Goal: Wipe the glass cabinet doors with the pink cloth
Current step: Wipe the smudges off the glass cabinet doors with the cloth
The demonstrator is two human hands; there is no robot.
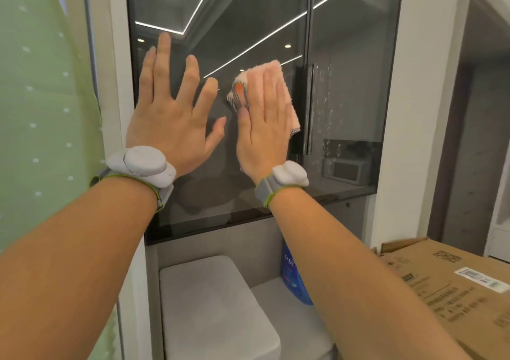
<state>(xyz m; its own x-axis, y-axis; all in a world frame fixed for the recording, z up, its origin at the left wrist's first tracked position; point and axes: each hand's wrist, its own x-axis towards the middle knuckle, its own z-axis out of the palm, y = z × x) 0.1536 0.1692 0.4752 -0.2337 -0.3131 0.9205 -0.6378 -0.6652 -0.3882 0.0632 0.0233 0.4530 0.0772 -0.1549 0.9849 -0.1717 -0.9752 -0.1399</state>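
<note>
Pressing flat, the right hand (265, 122) pins the pink cloth (271, 89) against the left glass door (220, 14), fingers together. The left hand (171, 111) seems to rest on the glass, fingers spread.

Both bare forearms reach up and forward from the lower corners of the frame, each wrist strapped with a pale grey band (143, 166) carrying a rounded white unit. The left hand (171, 111) is raised with its back to the camera, palm facing away, all five fingers (163, 55) spread wide and pointing upward, the thumb angled out toward the other hand. The right hand (265, 116) sits just beside it, also back to the camera, fingers straight, close together and pointing up, laid flat, the thumb tucked along its inner edge. The two hands are near but not touching.
</note>
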